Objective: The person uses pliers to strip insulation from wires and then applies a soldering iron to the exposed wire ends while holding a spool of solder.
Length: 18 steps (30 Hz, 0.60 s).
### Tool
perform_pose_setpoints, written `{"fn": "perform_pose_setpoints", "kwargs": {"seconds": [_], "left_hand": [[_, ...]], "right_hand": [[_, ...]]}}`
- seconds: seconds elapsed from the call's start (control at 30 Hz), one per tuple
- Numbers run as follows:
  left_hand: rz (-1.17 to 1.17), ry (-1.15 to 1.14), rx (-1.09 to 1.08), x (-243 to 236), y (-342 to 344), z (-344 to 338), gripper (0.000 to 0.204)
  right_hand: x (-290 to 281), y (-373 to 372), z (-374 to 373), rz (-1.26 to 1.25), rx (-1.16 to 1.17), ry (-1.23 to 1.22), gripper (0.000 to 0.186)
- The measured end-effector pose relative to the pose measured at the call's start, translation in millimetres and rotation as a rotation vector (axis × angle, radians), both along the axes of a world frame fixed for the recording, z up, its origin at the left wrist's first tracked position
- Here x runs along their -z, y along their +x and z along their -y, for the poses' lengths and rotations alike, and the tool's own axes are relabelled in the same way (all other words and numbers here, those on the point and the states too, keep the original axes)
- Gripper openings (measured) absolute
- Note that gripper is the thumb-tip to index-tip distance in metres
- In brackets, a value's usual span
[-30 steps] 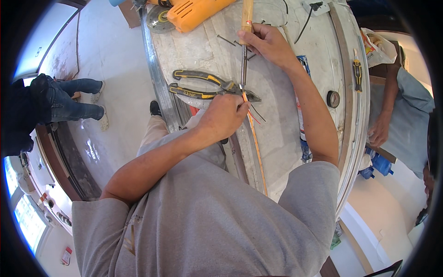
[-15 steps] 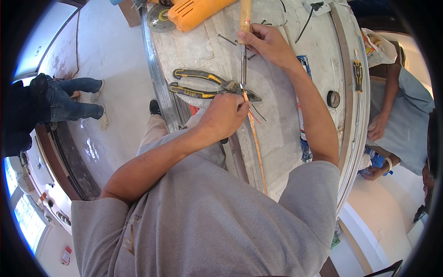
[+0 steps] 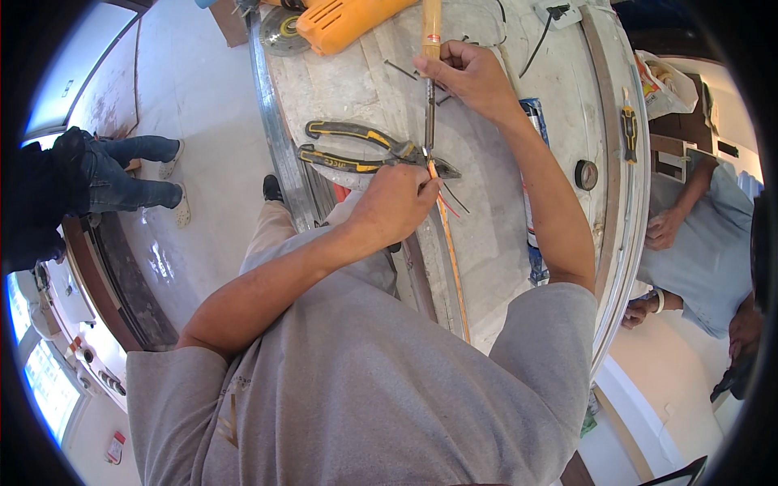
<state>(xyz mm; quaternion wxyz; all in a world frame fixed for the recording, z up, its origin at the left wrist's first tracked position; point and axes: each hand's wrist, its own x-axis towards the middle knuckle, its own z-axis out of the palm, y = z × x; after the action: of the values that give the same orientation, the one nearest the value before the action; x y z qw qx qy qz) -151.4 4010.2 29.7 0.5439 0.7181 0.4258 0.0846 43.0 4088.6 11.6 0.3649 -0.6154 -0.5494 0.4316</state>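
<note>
My right hand (image 3: 478, 81) is closed round the lower end of the wooden handle of a soldering iron (image 3: 432, 32). The iron's metal shaft points down toward my left hand (image 3: 391, 201). Those fingers pinch a thin orange LED strip (image 3: 454, 271), and the iron's tip meets or nearly meets the strip's upper end; contact is too small to tell. Thin red and black wires (image 3: 455, 199) stick out beside the strip. Under and beside my left hand lie black-and-yellow pliers (image 3: 348, 164), jaws to the right.
An orange power tool (image 3: 348, 24) with a disc lies at the worktop's (image 3: 486, 235) far side, near loose screws (image 3: 401, 70). A blue can (image 3: 532, 235), black tape roll (image 3: 585, 174) and screwdriver (image 3: 629, 134) are at right. One person (image 3: 130, 178) stands left, another (image 3: 705, 235) right.
The person at the right has shifted, with the arms in a new place and the blue item near their hand no longer visible. My hands, the iron and the strip have hardly moved.
</note>
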Motion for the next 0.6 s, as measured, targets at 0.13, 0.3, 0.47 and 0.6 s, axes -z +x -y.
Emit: {"fn": "perform_pose_setpoints", "kwargs": {"seconds": [0.13, 0.3, 0.47, 0.6], "left_hand": [[-0.006, -0.017, 0.005, -1.1, -0.1, -0.4, 0.038], [0.003, -0.008, 0.007, 1.3, -0.5, 0.0, 0.037], [0.0, -0.017, 0.001, 1.5, -0.3, 0.5, 0.037], [-0.009, 0.005, 0.004, 1.1, -0.6, -0.4, 0.039]], "right_hand": [[1.7, 2.4, -0.6, -0.004, -0.019, -0.019, 0.037], [-2.1, -0.7, 0.5, -0.036, -0.018, -0.019, 0.037], [-0.8, 2.5, 0.4, 0.014, -0.037, -0.015, 0.035], [-4.3, -0.9, 2.0, 0.019, -0.025, 0.017, 0.033]]}}
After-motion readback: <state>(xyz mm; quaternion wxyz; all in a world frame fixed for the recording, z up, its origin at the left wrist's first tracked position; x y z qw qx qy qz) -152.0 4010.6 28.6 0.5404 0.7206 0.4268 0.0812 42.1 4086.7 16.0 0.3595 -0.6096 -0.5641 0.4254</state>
